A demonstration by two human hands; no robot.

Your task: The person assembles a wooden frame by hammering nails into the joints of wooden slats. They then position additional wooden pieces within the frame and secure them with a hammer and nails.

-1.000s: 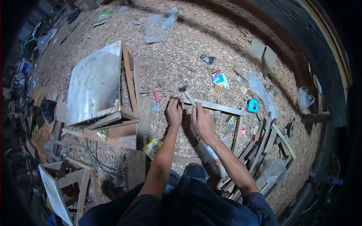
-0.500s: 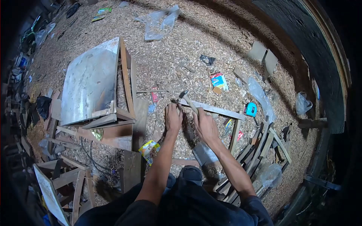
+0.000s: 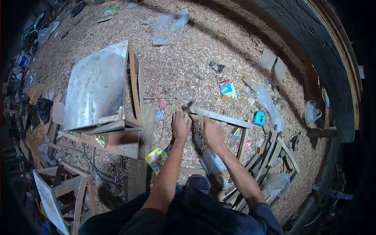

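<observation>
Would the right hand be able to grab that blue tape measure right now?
Probably not straight away: the right hand is gripping the hammer. Nothing seems to cover the tape measure, though.

I'm getting cool light mid-frame, bowed edges, black corners, and what seems motion blur on the hammer (image 3: pixel 191 105).

Blurred hammer (image 3: pixel 191 105), seemingly near batten (image 3: pixel 225 118).

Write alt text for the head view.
A person's right hand grips a blurred hammer by the left hand, at one end of a pale wooden strip; a teal tape measure lies near its other end, amid wood shavings.
</observation>
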